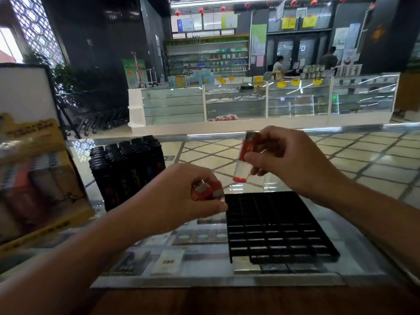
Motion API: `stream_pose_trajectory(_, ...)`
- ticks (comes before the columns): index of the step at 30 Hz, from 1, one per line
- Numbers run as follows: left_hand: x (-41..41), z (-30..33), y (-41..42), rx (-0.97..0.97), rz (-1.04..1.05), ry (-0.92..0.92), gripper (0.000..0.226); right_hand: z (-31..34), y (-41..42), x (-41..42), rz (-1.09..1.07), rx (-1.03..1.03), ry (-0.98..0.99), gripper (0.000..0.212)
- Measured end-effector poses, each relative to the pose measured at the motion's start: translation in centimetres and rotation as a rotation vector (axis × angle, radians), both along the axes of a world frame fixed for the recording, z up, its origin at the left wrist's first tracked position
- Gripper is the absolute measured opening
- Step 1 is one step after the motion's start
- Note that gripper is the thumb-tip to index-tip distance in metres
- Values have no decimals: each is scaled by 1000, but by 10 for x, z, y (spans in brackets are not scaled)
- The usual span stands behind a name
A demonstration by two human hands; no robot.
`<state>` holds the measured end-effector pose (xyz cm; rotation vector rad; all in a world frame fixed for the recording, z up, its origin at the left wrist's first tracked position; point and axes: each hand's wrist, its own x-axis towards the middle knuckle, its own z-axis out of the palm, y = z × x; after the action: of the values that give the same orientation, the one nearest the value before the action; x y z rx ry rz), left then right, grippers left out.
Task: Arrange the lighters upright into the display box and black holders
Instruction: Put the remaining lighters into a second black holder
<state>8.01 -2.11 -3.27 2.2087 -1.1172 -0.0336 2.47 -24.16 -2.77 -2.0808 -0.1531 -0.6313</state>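
My right hand [288, 158] pinches a red lighter [246, 153] with a clear lower body, held upright and slightly tilted above the far edge of the black grid holder [279, 228]. My left hand [186, 196] grips a bunch of red lighters [204, 190], metal tops facing me, just left of the holder's far-left corner. The holder's cells that I can see hold nothing. A block of black lighters [127, 169] stands upright at the left. A yellow display box [36, 178] with lighters inside sits at the far left, blurred.
Everything rests on a glass counter [204, 264] with cigarette packs visible beneath it. A wooden edge [227, 301] runs along the near side. A white sign [25, 92] stands behind the yellow box. Glass shop cabinets [261, 101] lie across the aisle.
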Motion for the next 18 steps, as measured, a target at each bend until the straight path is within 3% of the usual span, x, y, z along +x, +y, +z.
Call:
stream_pose_trajectory(4,-1,-2,-1,192,-42,-62,22,-8,7,4,2,-180,-24,20)
stream_pose_trajectory(11,-2,-2,-2,200,-37,-34,29,-18,9,9,-21,-310,20,19)
stream_pose_trajectory(18,-9,4,-4,-110,28,114,14,-14,8,8,-21,-354,21,22)
